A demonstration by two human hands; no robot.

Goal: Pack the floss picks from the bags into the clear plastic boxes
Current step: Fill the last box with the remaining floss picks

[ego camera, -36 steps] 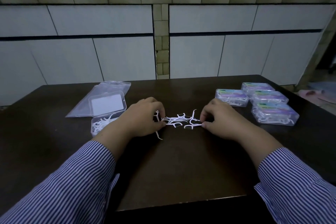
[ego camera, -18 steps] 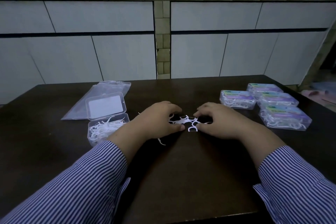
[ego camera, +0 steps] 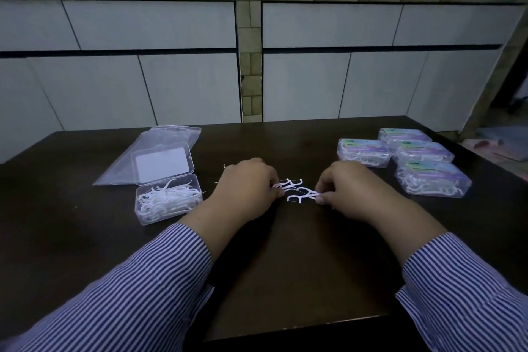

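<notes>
A small heap of white floss picks (ego camera: 297,191) lies on the dark table (ego camera: 285,260) between my hands. My left hand (ego camera: 245,188) has its fingers curled and pinches picks at the heap's left end. My right hand (ego camera: 347,188) pinches picks at the right end. To the left stands an open clear plastic box (ego camera: 168,203) holding several picks, its lid (ego camera: 161,163) tilted back. An empty clear bag (ego camera: 160,140) lies flat behind it.
Several closed, filled boxes with coloured labels (ego camera: 363,151) sit in a cluster at the right side of the table. A couple of stray picks (ego camera: 224,166) lie behind my left hand. White cabinet fronts rise beyond the far table edge.
My hands drew together over the picks, bunching them into a tighter heap, then eased slightly apart. The view shifted a little.
</notes>
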